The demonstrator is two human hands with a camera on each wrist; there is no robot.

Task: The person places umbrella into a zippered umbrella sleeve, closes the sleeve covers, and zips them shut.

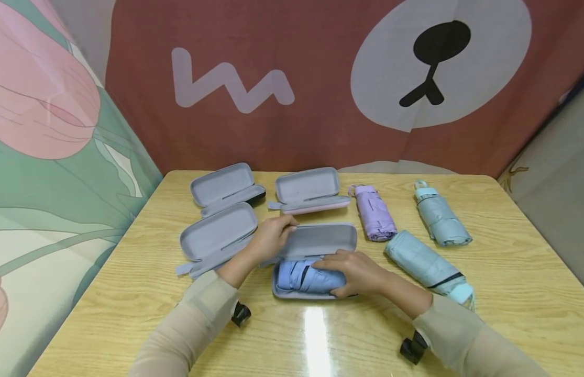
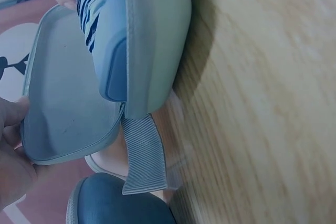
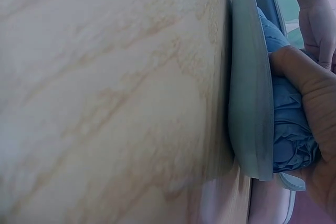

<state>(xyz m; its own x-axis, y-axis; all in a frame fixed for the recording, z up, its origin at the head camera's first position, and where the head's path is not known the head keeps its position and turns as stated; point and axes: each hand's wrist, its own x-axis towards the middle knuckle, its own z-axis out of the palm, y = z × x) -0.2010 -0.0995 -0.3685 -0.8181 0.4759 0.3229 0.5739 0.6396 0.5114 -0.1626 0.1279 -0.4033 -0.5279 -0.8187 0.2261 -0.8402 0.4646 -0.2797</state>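
A blue folded umbrella lies in the lower half of an open grey-lined case near the middle of the table. My right hand grips the umbrella's right part, fingers over its top and thumb at the near side. In the right wrist view the umbrella's crumpled end shows under the right hand. My left hand pinches the upper left edge of the case's raised lid. In the left wrist view, its fingertips touch the lid rim, and a ribbed strap hangs from the case.
Three more open cases stand around: one at back left, one at left, one at back centre. To the right lie a purple umbrella and two pale teal umbrellas, one behind, one nearer.
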